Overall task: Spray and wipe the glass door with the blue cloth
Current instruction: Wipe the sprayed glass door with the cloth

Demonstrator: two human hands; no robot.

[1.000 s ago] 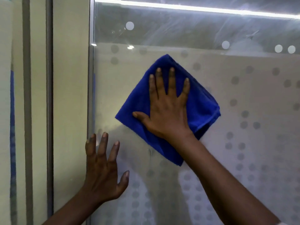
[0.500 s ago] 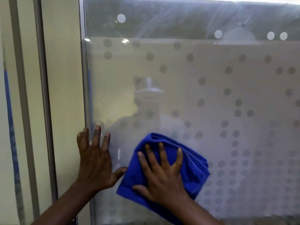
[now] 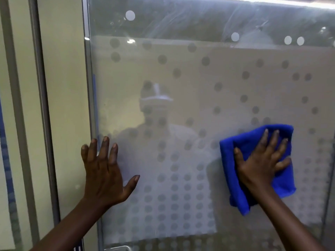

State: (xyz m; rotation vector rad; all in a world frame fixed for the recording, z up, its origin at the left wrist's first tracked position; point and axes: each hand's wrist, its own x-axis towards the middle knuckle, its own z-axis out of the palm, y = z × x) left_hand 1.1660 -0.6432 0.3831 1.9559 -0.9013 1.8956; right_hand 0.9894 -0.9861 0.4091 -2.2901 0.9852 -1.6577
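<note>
The glass door fills most of the view, frosted with a pattern of round dots and streaked near the top. My right hand lies flat with spread fingers on the folded blue cloth, pressing it against the glass at the right. My left hand rests flat and empty on the glass near the door's left edge, fingers apart. No spray bottle is in view.
The door's metal edge runs down the left, beside a cream wall panel and a grey vertical strip. A metal handle shows at the bottom. A person's reflection appears in the glass.
My right hand has carried the cloth from the upper middle of the glass down to the lower middle, then across to the right. My left hand has stayed pressed near the left edge.
</note>
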